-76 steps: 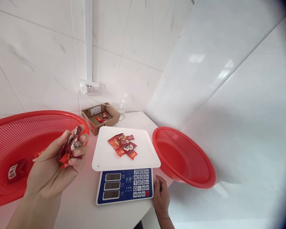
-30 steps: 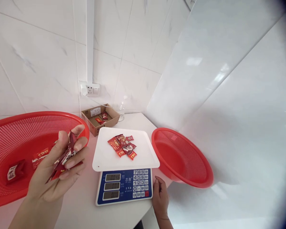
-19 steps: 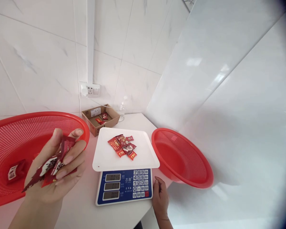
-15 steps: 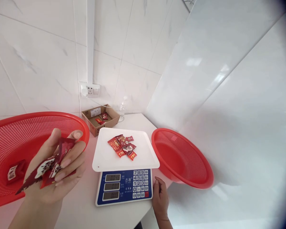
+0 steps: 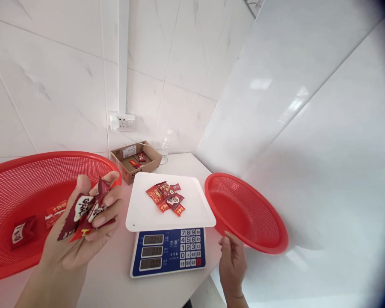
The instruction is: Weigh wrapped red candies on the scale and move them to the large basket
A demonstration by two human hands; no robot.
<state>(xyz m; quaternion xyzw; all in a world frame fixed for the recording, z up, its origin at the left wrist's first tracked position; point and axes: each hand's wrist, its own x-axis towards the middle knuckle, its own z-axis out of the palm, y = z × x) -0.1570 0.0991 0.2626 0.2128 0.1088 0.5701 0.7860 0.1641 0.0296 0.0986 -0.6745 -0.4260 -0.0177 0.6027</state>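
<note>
Left hand (image 5: 81,244) clamps red snack packets (image 5: 86,209) over a red basket (image 5: 96,164).
Right hand (image 5: 232,265), empty and loosely open, is near the smaller basket (image 5: 244,191).

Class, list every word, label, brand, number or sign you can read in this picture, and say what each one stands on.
"志准": on the blue panel of the digital scale
"7 8 9", "4 5 6", "1 2 3", "0": on the scale's keypad
Scale's three display windows: digits too blurred to read
White label on the cardboard box: too small to read
Red sweet wrappers in the left hand: printing too blurred to read
</note>
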